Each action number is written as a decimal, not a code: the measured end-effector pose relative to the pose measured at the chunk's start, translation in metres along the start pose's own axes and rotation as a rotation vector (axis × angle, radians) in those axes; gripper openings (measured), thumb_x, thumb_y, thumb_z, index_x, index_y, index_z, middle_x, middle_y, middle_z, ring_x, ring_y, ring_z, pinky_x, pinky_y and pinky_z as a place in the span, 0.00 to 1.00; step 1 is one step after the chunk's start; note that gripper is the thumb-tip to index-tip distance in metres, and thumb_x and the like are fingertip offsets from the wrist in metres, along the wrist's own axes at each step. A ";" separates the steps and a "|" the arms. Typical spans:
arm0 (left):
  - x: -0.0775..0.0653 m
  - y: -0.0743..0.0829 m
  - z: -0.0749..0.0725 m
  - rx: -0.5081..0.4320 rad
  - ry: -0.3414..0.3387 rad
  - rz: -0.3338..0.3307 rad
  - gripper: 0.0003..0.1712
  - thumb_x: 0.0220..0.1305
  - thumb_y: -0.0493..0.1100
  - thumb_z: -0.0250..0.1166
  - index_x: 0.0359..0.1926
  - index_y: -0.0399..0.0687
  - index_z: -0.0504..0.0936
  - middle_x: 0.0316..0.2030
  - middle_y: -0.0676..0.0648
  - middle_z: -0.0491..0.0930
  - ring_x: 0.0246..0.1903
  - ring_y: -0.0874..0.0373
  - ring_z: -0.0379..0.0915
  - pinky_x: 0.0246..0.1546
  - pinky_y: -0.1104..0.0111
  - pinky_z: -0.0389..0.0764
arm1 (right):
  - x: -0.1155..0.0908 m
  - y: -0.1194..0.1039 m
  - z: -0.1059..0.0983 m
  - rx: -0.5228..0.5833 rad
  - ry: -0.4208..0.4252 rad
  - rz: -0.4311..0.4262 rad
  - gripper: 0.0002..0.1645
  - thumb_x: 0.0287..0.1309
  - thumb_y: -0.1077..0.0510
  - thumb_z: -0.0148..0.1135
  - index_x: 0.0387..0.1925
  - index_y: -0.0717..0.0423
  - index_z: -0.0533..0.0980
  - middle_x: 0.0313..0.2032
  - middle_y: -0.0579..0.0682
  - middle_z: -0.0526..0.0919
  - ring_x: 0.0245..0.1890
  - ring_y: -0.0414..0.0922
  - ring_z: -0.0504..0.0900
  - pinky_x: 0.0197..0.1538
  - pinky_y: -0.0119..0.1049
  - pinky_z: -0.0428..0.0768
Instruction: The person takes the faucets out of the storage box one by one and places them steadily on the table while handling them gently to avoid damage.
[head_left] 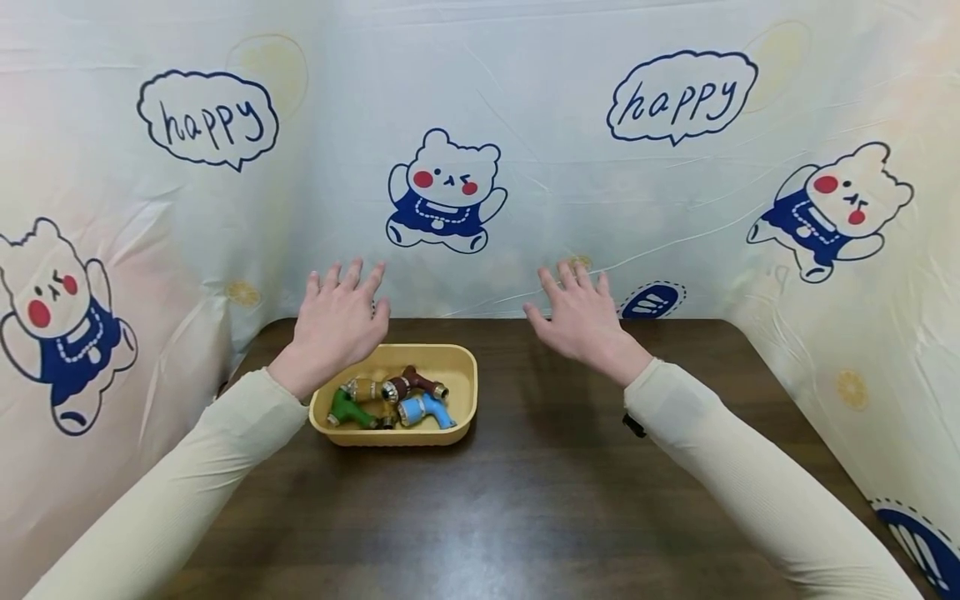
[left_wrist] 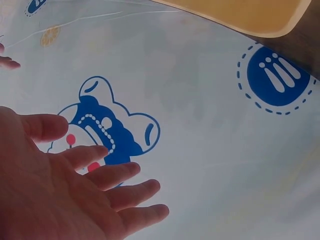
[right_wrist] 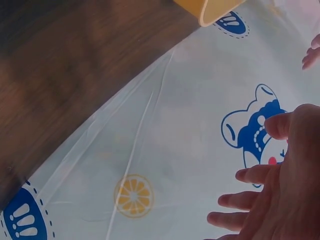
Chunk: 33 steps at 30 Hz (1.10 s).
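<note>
"Entry one: hands?"

"Left hand (head_left: 337,323), left of centre in the head view: fingers straight and spread, grip released. Right hand (head_left: 581,323), right of centre: likewise spread, grasping nothing."

"Entry two: container?"

"Basin (head_left: 461,377), one, yellow, round-cornered. Stood on the brown table (head_left: 540,500), left of centre in the lower half of the frame. The left wrist (head_left: 295,373) crossed in front of its upper left corner."

"Contents?"

"Fittings in four colours (shaped rather like small branched pipes), some ends metallic: green piece (head_left: 347,408) at the basin's lower left, yellow piece (head_left: 365,389) to its upper right, dark red piece (head_left: 408,381) at upper middle, light blue piece (head_left: 429,408) at lower right."

"Backing?"

"Pale cloth (head_left: 555,200), across the upper half; printed with bears (head_left: 438,215) and speech bubbles (head_left: 682,96) reading 'happy'."
</note>
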<state>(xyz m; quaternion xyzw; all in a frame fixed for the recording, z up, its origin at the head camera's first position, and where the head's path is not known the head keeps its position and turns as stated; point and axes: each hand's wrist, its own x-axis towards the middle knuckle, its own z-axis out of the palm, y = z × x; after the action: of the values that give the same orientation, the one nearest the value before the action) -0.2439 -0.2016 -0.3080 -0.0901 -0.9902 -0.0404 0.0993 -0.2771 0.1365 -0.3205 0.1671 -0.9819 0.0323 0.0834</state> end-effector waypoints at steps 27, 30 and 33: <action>-0.012 -0.023 0.004 -0.051 -0.068 -0.058 0.34 0.79 0.48 0.45 0.75 0.29 0.65 0.65 0.23 0.72 0.62 0.26 0.71 0.55 0.34 0.76 | 0.004 -0.033 0.011 0.028 -0.038 -0.045 0.42 0.76 0.35 0.50 0.79 0.55 0.62 0.59 0.60 0.84 0.52 0.61 0.84 0.48 0.59 0.84; -0.014 -0.028 0.006 -0.048 -0.080 -0.074 0.33 0.79 0.48 0.45 0.74 0.29 0.66 0.63 0.23 0.74 0.59 0.26 0.73 0.51 0.33 0.77 | 0.003 -0.037 0.013 0.024 -0.032 -0.065 0.39 0.76 0.36 0.52 0.75 0.57 0.67 0.55 0.60 0.85 0.51 0.60 0.85 0.46 0.58 0.85; -0.016 -0.033 0.008 -0.045 -0.065 -0.075 0.28 0.78 0.48 0.47 0.63 0.30 0.75 0.52 0.25 0.80 0.51 0.27 0.78 0.43 0.34 0.80 | 0.002 -0.041 0.015 0.026 -0.018 -0.083 0.33 0.75 0.38 0.53 0.65 0.58 0.75 0.47 0.58 0.87 0.47 0.58 0.85 0.43 0.57 0.85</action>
<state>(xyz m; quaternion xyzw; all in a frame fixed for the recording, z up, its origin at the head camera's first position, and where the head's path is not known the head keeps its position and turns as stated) -0.2361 -0.2355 -0.3208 -0.0566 -0.9944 -0.0633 0.0636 -0.2677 0.0961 -0.3332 0.2092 -0.9743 0.0401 0.0736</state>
